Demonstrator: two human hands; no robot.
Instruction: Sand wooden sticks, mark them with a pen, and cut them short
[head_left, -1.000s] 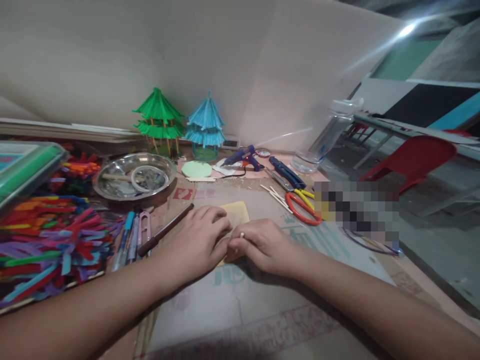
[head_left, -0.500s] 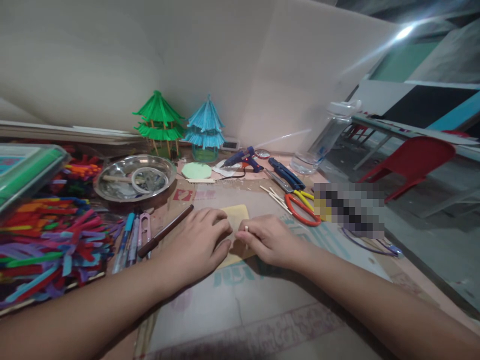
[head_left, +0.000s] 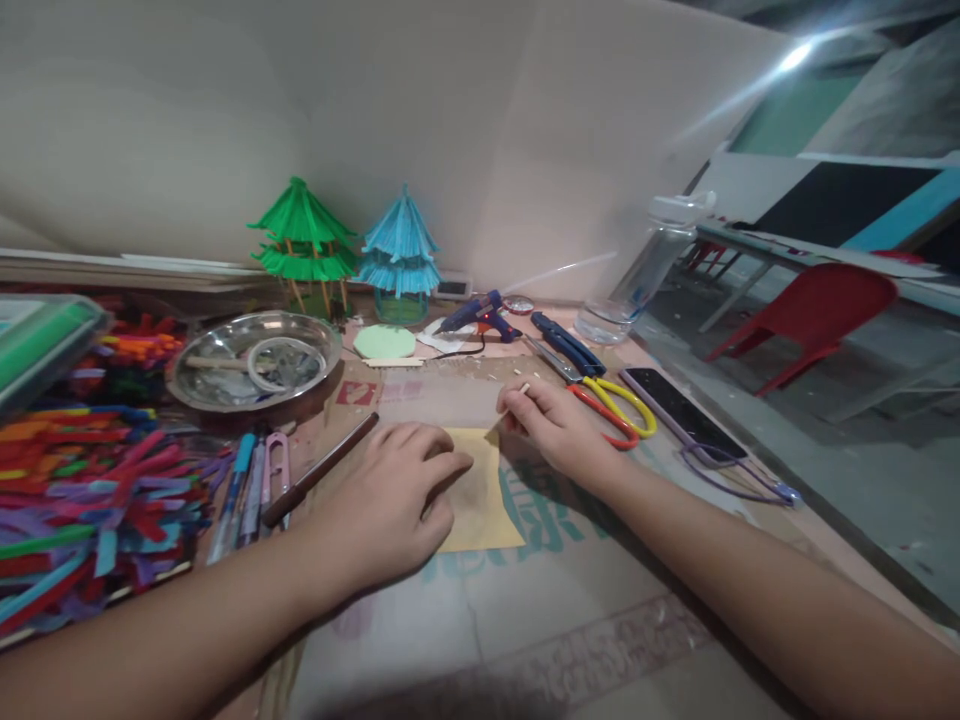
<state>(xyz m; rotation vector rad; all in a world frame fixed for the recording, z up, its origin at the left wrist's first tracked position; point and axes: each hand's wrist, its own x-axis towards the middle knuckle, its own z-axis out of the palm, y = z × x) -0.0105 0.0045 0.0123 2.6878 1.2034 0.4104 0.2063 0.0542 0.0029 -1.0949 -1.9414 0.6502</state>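
A yellow sheet of paper (head_left: 484, 490) lies on printed cardboard (head_left: 420, 640) in front of me. My left hand (head_left: 405, 490) rests palm down over the paper's left part, fingers stretched out and holding nothing. My right hand (head_left: 551, 425) is closed in a pinch by the paper's upper right corner. A short pale wooden stick (head_left: 525, 389) pokes out of its fingers; the rest of it is hidden. Left of my left hand lies a dark brown marker (head_left: 322, 470). Scissors with red and yellow handles (head_left: 637, 405) lie just beyond my right hand.
Behind stand a green paper pagoda (head_left: 304, 240) and a blue one (head_left: 400, 255). A glue gun (head_left: 480, 315), a utility knife (head_left: 568, 342), a phone (head_left: 686, 415) and a clear bottle (head_left: 645, 270) sit right. Left are a metal bowl (head_left: 187, 385) and colourful pipe cleaners (head_left: 90, 500).
My right hand has moved away from me and off the paper with the stick, uncovering more of the sheet. My left hand stays on the paper. The view has shifted slightly.
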